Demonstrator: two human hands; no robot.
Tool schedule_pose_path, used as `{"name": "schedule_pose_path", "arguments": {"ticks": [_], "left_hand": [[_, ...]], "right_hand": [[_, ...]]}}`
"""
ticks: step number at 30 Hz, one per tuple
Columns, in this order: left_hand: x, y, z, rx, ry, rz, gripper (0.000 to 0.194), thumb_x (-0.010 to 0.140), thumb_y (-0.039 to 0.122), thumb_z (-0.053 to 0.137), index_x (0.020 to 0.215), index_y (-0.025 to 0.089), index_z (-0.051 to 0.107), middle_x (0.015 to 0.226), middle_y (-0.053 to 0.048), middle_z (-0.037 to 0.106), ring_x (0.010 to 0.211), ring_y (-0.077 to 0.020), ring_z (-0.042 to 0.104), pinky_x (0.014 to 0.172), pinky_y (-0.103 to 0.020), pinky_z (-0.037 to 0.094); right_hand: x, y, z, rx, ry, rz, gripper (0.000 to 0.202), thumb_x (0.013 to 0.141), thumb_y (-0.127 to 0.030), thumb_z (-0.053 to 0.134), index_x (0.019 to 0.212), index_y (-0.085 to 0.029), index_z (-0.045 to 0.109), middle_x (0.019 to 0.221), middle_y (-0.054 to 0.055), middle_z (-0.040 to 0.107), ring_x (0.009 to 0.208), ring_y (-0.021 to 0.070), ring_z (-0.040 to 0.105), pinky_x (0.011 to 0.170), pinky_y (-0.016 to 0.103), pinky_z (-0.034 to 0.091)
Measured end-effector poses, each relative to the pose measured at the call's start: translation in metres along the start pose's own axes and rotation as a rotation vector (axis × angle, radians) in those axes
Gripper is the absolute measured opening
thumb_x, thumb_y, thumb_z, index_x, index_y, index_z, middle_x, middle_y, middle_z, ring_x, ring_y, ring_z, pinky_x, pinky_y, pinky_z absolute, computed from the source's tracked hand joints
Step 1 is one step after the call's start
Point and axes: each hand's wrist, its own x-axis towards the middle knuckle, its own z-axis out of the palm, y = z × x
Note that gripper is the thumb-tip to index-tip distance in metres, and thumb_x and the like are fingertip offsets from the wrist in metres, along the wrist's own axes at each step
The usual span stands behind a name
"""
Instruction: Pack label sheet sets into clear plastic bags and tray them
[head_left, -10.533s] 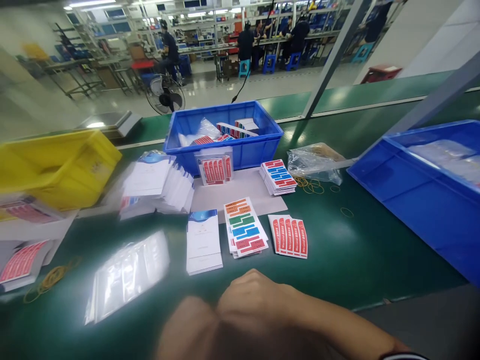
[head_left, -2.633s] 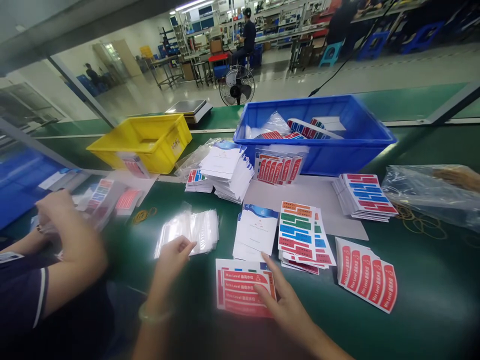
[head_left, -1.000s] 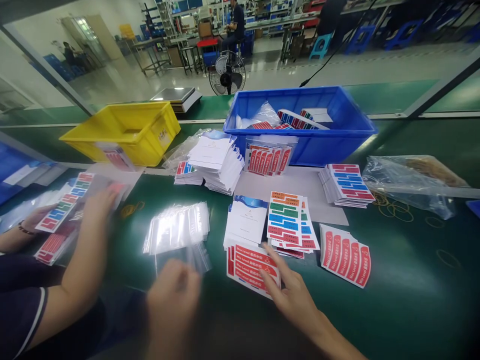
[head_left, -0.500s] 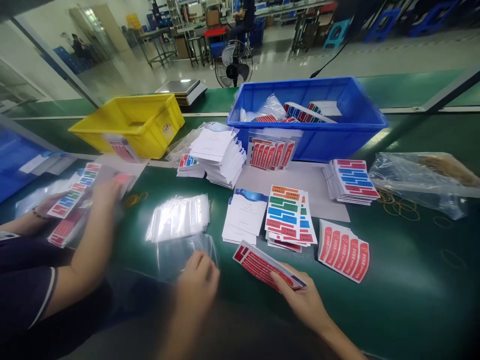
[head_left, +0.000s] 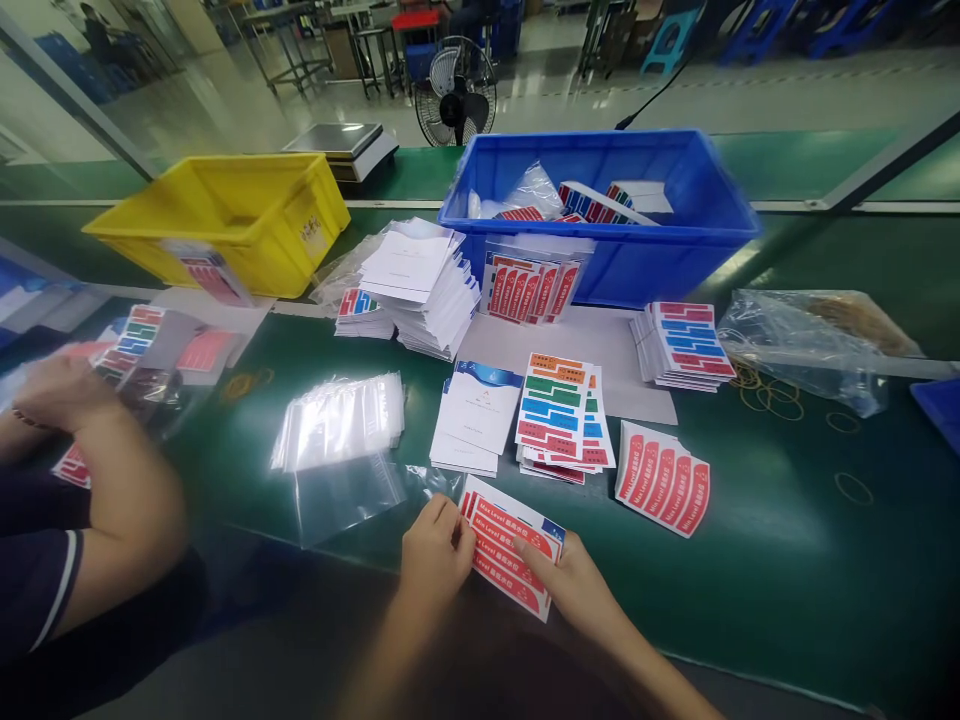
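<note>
My right hand grips a small stack of sheets, a red "Max Level" label sheet on top, tilted over the table's near edge. At the stack's left edge, my left hand has its fingers closed on a clear plastic bag, which is hard to make out. Beyond lie white leaflets with a blue band, multicoloured label sheets and a fanned pile of red label sheets. A pile of clear bags is to the left.
Behind stand a yellow bin, a blue bin and a tall leaflet stack. Label stacks, rubber bands and a plastic bag are at the right. A co-worker's arms handle sheets at the left.
My left hand has moved right with the clear bag, up to the sheets. My right hand has turned the stack so its red face shows more. The co-worker's hands have shifted left.
</note>
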Motion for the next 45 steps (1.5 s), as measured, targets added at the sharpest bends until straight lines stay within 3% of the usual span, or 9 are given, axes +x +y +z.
{"name": "schedule_pose_path", "arguments": {"ticks": [12,17,24,33,41,45], "left_hand": [[-0.006,-0.002,0.013,0.068,0.167,0.095,0.018,0.081,0.009,0.048,0.067,0.02,0.046,0.068,0.0,0.055,0.062,-0.0112,0.054,0.058,-0.021,0.043],[-0.009,-0.001,0.016,0.076,0.153,0.124,0.016,0.08,0.008,0.049,0.069,0.019,0.048,0.069,0.0,0.056,0.062,-0.0111,0.055,0.057,-0.021,0.044],[-0.011,0.0,0.018,0.043,0.133,0.195,0.015,0.08,0.008,0.049,0.07,0.019,0.049,0.071,-0.001,0.058,0.065,-0.011,0.057,0.061,-0.02,0.047],[-0.007,0.004,0.014,0.124,0.111,0.135,0.016,0.081,0.009,0.049,0.07,0.02,0.048,0.07,0.0,0.057,0.064,-0.0129,0.055,0.057,-0.024,0.043],[-0.009,0.003,0.021,0.074,0.134,0.192,0.014,0.082,0.008,0.049,0.074,0.019,0.051,0.076,-0.001,0.061,0.068,-0.0118,0.058,0.063,-0.022,0.046],[-0.008,0.003,0.023,0.068,0.157,0.139,0.014,0.082,0.007,0.052,0.074,0.019,0.051,0.077,-0.003,0.061,0.07,-0.0139,0.058,0.063,-0.024,0.046]], "right_hand": [[0.0,-0.011,-0.009,0.012,-0.017,0.157,0.063,0.068,-0.067,0.069,0.098,-0.012,0.063,0.091,0.014,0.074,0.083,0.0343,0.07,0.076,0.042,0.055],[-0.001,-0.015,-0.011,-0.054,-0.066,0.174,0.067,0.064,-0.069,0.069,0.097,-0.012,0.062,0.093,0.014,0.073,0.085,0.0361,0.07,0.076,0.043,0.055],[-0.003,-0.023,-0.013,-0.092,-0.036,0.239,0.067,0.062,-0.071,0.066,0.096,-0.013,0.061,0.098,0.014,0.073,0.103,0.0396,0.064,0.078,0.041,0.055],[-0.001,-0.022,-0.015,-0.084,-0.007,0.27,0.057,0.058,-0.066,0.071,0.084,-0.016,0.06,0.086,0.011,0.074,0.096,0.0403,0.066,0.076,0.044,0.055],[0.001,-0.011,-0.02,-0.08,-0.02,0.25,0.056,0.061,-0.065,0.071,0.085,-0.016,0.061,0.091,0.012,0.074,0.096,0.0393,0.066,0.075,0.044,0.056],[0.0,-0.013,-0.019,-0.089,-0.029,0.24,0.056,0.064,-0.066,0.069,0.086,-0.016,0.061,0.09,0.013,0.074,0.094,0.0388,0.067,0.076,0.045,0.056]]}}
